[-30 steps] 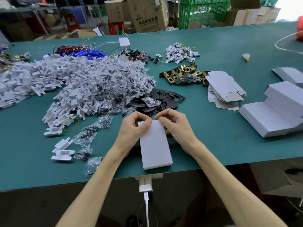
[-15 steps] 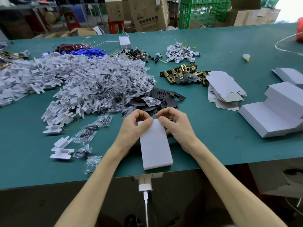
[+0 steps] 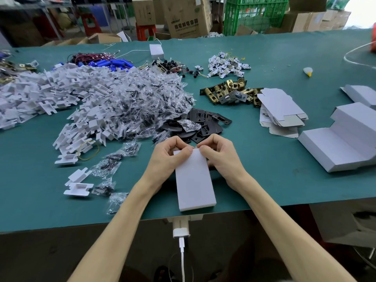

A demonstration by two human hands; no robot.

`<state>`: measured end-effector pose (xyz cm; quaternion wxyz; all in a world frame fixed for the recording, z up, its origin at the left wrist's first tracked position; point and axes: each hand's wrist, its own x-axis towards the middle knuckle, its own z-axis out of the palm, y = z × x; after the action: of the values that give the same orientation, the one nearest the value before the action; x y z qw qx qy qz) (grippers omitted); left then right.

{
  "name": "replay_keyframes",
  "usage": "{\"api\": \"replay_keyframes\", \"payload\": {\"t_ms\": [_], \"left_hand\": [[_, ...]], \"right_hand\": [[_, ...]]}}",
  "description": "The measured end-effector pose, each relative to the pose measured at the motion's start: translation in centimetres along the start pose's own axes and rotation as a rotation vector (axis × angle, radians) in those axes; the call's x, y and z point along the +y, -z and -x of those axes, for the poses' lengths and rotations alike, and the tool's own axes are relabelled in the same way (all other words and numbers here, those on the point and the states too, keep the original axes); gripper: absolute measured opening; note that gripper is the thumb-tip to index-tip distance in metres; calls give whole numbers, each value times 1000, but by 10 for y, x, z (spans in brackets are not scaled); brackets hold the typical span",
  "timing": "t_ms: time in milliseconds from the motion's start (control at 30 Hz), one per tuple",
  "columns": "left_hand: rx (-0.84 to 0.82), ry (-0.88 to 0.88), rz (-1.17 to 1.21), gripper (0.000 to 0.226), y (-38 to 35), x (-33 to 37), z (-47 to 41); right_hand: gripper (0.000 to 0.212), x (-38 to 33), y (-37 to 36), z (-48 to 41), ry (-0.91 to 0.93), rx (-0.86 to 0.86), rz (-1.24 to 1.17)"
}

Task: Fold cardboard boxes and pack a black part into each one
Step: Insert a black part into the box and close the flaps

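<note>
Head view: I see the white rectangular cardboard box (image 3: 194,180) lying flat at the near edge of the green-covered desk (image 3: 264,180), its long axis pointing away. The left hand (image 3: 168,157) and right hand (image 3: 219,155) both pinch its far end, fingers curled onto the flap. I judge the step to be closing that end. I cannot tell whether a part is inside. The next move calls for tucking the flap fully home. The pile of flat black metal parts (image 3: 205,121) lies just beyond the hands.
</note>
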<state>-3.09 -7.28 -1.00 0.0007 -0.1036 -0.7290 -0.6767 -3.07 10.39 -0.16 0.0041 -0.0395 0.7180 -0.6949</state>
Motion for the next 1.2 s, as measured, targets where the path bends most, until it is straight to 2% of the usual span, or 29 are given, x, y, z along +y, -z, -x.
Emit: {"api": "replay_keyframes", "payload": {"t_ms": [233,467,533,767,1100,1200], "left_hand": [[13,13,15,33,-1,0,2],[32,18,31,32,0,0,3],[40,19,42,27,0,0,4],[60,8,60,29,0,-2,1],[87,-20,33,17,3,-5,1],[80,-27,24,20,3,-4,2]], "right_hand": [[17,-2,2,3,23,-31,-8],[4,-1,2,3,18,-101,0],[9,-2,1,4,36,-117,1],[7,-1,5,4,56,102,-84],[10,-1,4,4,53,98,-52],[13,0,4,4,51,100,-69]]}}
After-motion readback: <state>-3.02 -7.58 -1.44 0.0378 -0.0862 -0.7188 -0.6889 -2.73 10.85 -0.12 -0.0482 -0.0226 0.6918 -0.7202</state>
